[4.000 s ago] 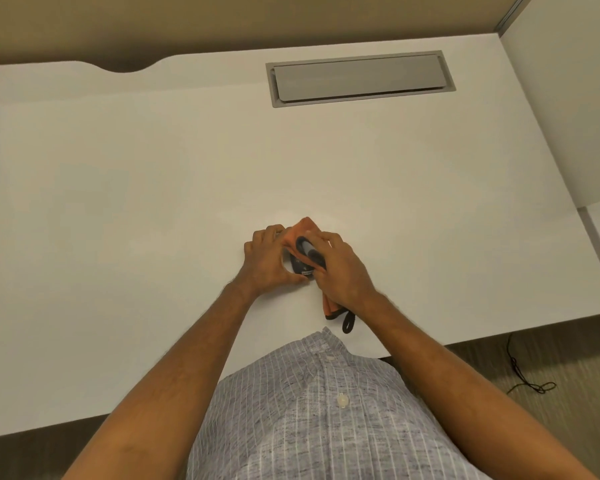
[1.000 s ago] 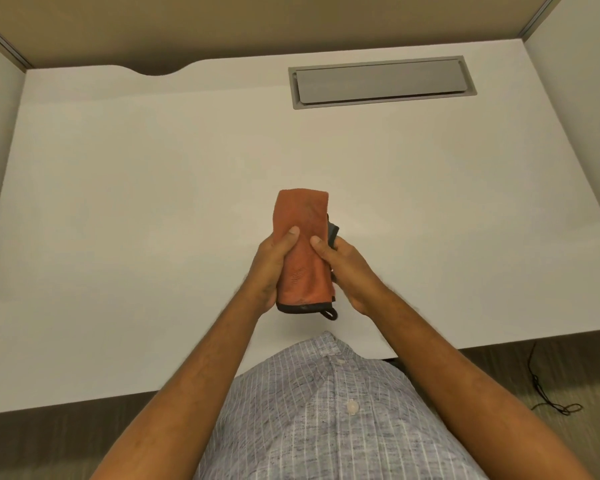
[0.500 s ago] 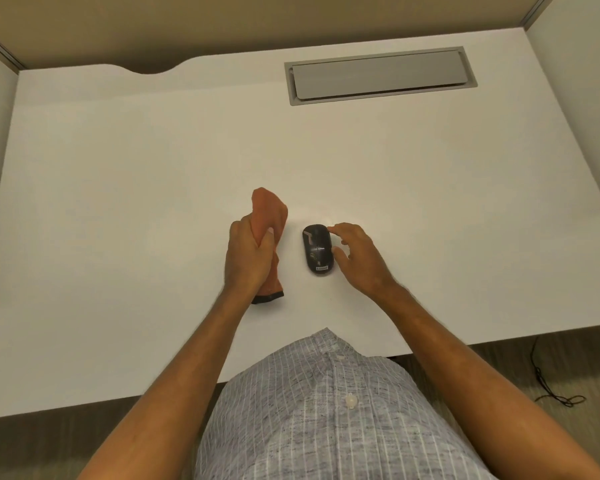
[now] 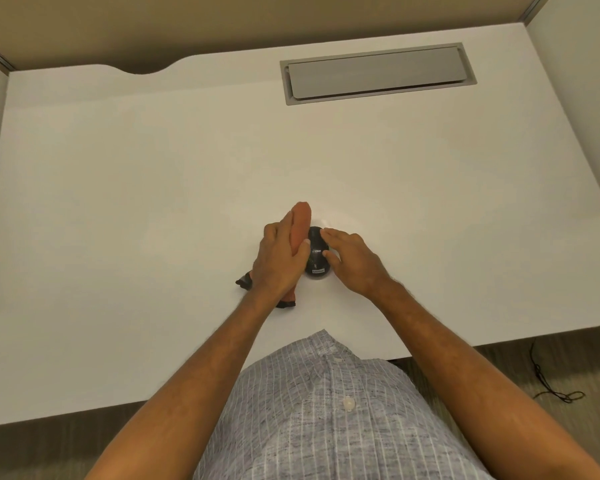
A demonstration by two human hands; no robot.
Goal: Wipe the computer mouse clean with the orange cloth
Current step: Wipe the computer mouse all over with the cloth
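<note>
A black computer mouse (image 4: 316, 258) with a small white label at its near end lies on the white desk (image 4: 153, 202), near the front middle. My right hand (image 4: 352, 263) rests against the mouse's right side, fingertips on its top. My left hand (image 4: 280, 261) grips the rolled orange cloth (image 4: 301, 223) and presses it against the mouse's left side. The cloth's dark-edged end (image 4: 284, 302) sticks out under my left wrist.
A grey cable-tray lid (image 4: 378, 72) is set into the desk at the back right. Partition walls stand at the left, back and right. A black cable (image 4: 551, 382) lies on the carpet past the desk's front right edge.
The mouse was set down on the desk half a second ago with the cloth held apart. Now my left hand has brought the cloth against the mouse, and my right hand has closed onto it.
</note>
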